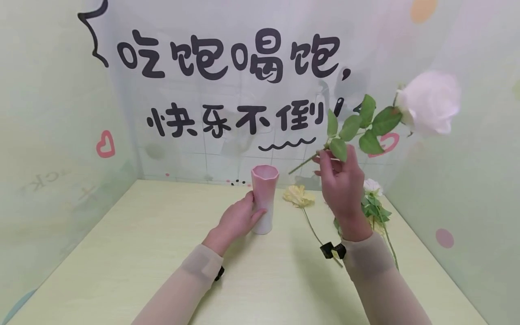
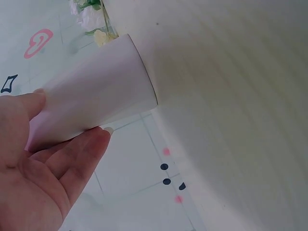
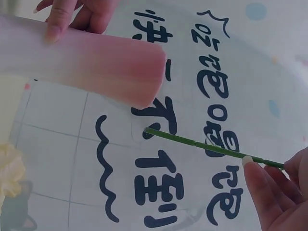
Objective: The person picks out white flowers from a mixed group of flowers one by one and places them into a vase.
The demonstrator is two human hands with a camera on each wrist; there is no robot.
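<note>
- Surface: a pale yellow, smooth tabletop point(image 1: 134, 253) fills the foreground between pale printed side walls point(image 1: 467, 189).
- Nearest: two long beige sleeves point(image 1: 178, 284) enter from the lower edge.
- Right hand point(image 1: 343, 185): raised, thumb and fingers pinching the green stem of a large, pinkish-white rose point(image 1: 430, 104); the stem's bare end points toward the vase's rim, near but apart.
- Left hand point(image 1: 235, 219): thumb and fingers curved round a tall, pink-to-white vase with an angular rim point(image 1: 266, 194), upright on the tabletop.
- Right of the vase: a pale yellow flower point(image 1: 298, 196) on a thin stem; farther right, a white flower point(image 1: 373, 187), partly hidden.
- Farthest: a white backdrop point(image 1: 227, 158) with black Chinese characters.
</note>
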